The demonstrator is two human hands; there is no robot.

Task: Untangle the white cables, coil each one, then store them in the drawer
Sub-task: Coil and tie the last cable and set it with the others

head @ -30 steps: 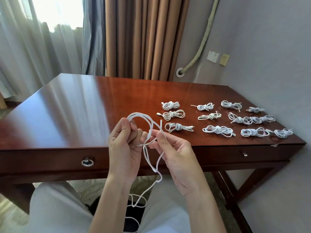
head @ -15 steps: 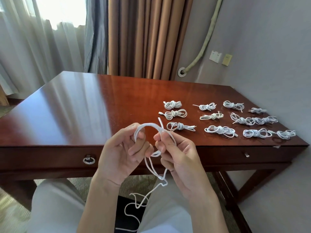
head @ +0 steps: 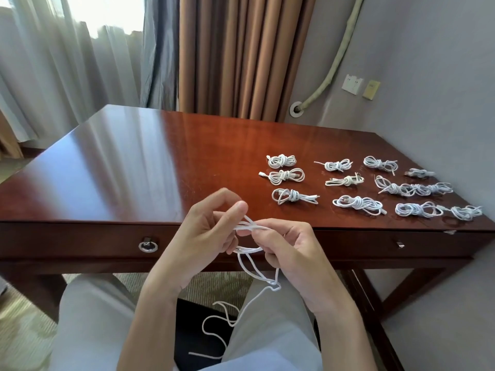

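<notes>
The white cable (head: 247, 238) is sitting in a few small loops between both hands, just in front of the worktop's near edge, its loose tail trailing down over the lap in pale trousers (head: 88, 322) and curling against the dark seat below. The left hand (head: 198, 242) is curling its fingers (head: 237, 210) through the loops, gripping them. The right hand (head: 292, 247) is pinching the strands from the other side, fingers closed on the cable. On the worktop (head: 150, 172), to the right, coiled white cables (head: 359, 203) are lying in rough rows, each knotted around its middle. The drawer (head: 80, 241) with the ring pull (head: 148, 246) is sitting closed under the worktop edge.
</notes>
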